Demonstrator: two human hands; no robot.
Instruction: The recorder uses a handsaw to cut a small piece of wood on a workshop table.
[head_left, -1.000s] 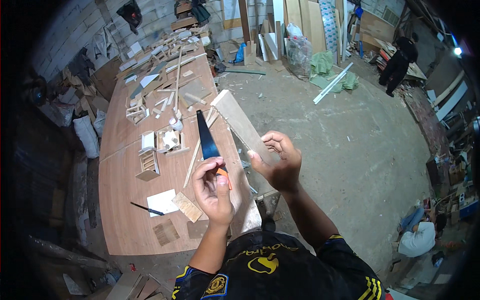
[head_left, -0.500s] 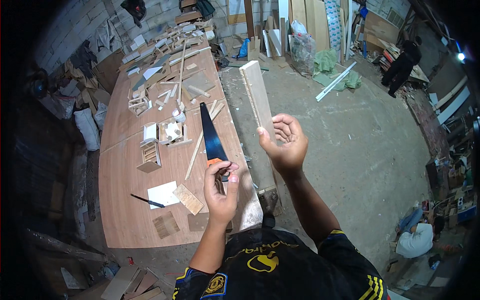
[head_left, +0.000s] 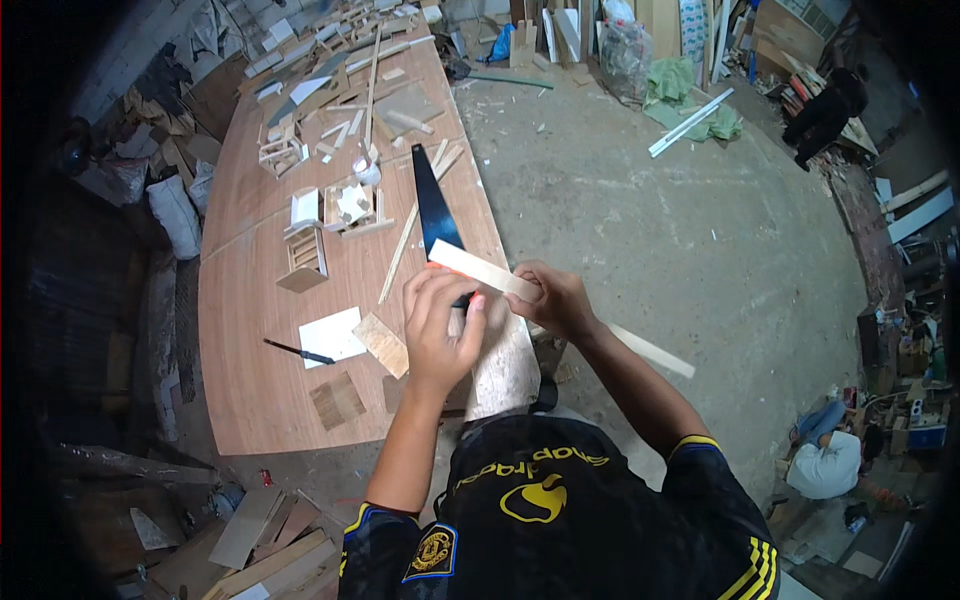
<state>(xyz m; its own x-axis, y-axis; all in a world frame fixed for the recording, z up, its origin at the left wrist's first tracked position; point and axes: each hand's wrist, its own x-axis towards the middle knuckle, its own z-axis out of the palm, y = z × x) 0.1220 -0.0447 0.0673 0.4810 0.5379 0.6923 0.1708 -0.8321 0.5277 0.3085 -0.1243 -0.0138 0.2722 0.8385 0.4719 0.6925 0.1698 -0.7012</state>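
My right hand (head_left: 556, 302) is closed around a long pale wooden strip (head_left: 480, 272). The strip slants over the table's right edge, its near end at the upper left. Its far part reappears beyond my right forearm, at the lower right. Beside the raised end is my left hand (head_left: 440, 318), fingers curved and thumb apart, with no grip on the strip visible. Beneath the strip and my left hand lies a handsaw (head_left: 434, 205) with a dark blade; its orange handle is mostly covered.
Small wooden chair-like pieces (head_left: 303, 258) stand on the wooden table (head_left: 250, 375). A white sheet (head_left: 333, 338), a black pen-like tool (head_left: 298, 350) and wood blocks (head_left: 338, 401) lie nearby. Offcuts crowd the table's far end. Two people are at the right, one in white (head_left: 825, 465), one in dark clothes (head_left: 825, 115).
The strip has swung from upright to a low slant, its end coming left toward my left hand. My right hand has moved down; the view has tilted downward.
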